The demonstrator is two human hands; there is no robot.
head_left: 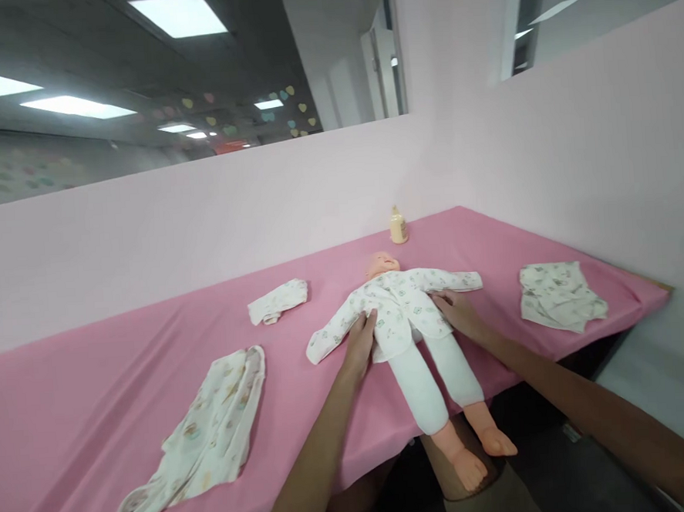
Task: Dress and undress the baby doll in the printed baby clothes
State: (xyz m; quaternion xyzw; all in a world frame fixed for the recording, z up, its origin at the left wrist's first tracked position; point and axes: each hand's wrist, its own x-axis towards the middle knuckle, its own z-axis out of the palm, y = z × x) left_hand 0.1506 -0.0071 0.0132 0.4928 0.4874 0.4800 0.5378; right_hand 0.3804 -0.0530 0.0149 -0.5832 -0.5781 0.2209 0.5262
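Note:
A baby doll (pixel 460 372) lies on its back, its bare feet hanging past the table's front edge. It wears a white baby jacket (pixel 394 307) with a small print, the sleeves spread out to both sides. At the jacket's left side, below the sleeve, my left hand (pixel 361 341) is closed on the cloth. My right hand (pixel 460 314) pinches the jacket's other side under the right sleeve; its fingertips are partly hidden. White leggings or cloth legs (pixel 418 390) show below the hem.
A pink cloth covers the table (pixel 306 420). A larger printed garment (pixel 213 426) lies at the left, a small folded cloth (pixel 278 300) behind it. Another folded garment (pixel 558 297) is at the right. A cream bottle (pixel 398 226) stands by the wall (pixel 258 207).

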